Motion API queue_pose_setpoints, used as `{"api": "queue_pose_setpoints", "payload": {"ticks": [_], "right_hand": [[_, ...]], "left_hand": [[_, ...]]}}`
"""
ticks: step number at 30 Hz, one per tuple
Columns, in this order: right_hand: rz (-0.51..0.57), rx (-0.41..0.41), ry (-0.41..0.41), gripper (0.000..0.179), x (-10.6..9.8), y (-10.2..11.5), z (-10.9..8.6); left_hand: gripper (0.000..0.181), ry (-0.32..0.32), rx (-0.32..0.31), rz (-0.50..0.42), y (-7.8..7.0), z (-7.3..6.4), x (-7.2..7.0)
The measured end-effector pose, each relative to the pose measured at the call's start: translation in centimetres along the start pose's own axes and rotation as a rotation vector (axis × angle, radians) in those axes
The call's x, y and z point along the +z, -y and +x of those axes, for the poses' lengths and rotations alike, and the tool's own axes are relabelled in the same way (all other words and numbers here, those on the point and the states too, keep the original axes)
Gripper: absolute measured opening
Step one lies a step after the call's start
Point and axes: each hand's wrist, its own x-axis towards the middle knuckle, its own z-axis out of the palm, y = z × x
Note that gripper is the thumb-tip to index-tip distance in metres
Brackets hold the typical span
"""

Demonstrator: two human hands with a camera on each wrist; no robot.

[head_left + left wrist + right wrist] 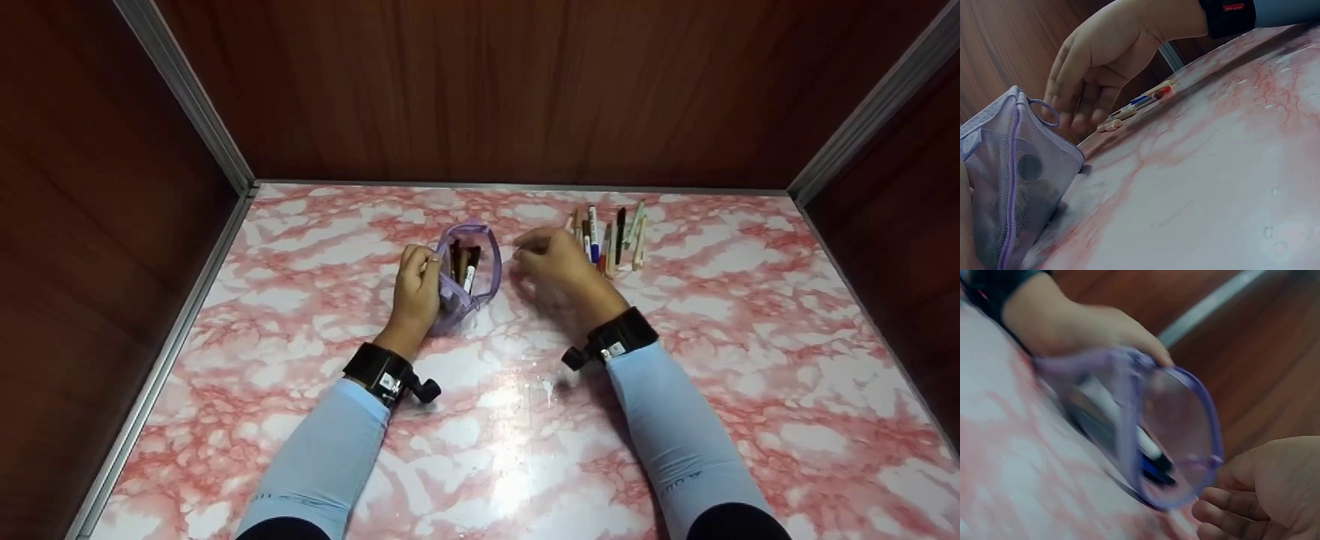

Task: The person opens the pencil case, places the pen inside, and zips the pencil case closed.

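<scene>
My left hand (417, 291) grips the side of a purple mesh pencil case (448, 321), whose zipped mouth gapes towards the right. Several markers (470, 279) stand inside with dark caps up, one with a white barrel. In the right wrist view, the mesh case (1124, 422) shows a white marker and a blue-and-black end near its rim. My right hand (559, 261) hovers just right of the mouth, fingers loosely bent and nothing between them. The left wrist view shows this right hand (1103, 59) beyond the case's zip pull, above the table.
Several loose markers and pens (619, 236) lie in a group behind and right of my right hand. The red-and-white marbled table (510, 435) is bounded by a dark wood back wall (510, 97) and side walls with metal edging.
</scene>
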Motion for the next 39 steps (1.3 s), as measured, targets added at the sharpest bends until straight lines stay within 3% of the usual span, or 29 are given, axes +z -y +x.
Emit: {"api": "queue_pose_setpoints", "payload": {"ticks": [1,5,8,15,22,24,30,39], "right_hand": [[0.038,0.021,-0.022,0.033,-0.7,-0.3,0.0],[-0.090,-0.026,-0.126,0.033,-3.8,-1.4,0.0],[-0.127,-0.027,-0.191,0.036,-5.9,-2.2,0.0],[-0.074,0.017,-0.361,0.035,-9.7,-4.1,-0.2],[0.068,0.058,-0.488,0.035,-11.7,-7.6,-1.2],[0.040,0.062,-0.519,0.035,-12.3,-8.2,-1.4],[-0.187,0.077,-0.548,0.040,-13.1,-9.4,-1.3],[-0.266,0.095,-0.516,0.047,-13.4,-10.4,-1.1]], "left_hand": [[0.017,0.003,-0.002,-0.003,0.0,0.0,0.0],[0.018,0.011,-0.003,-0.010,0.1,0.0,0.1],[0.018,0.018,-0.006,-0.011,0.1,0.0,0.0],[0.019,0.038,-0.052,-0.032,0.0,-0.1,-0.3],[0.019,0.040,-0.056,-0.026,0.1,0.0,-0.4],[0.019,0.040,-0.055,-0.026,0.0,0.0,-0.3],[0.018,0.018,-0.042,-0.018,0.0,0.0,-0.4],[0.019,0.030,-0.075,-0.014,0.0,0.0,-0.2]]}}
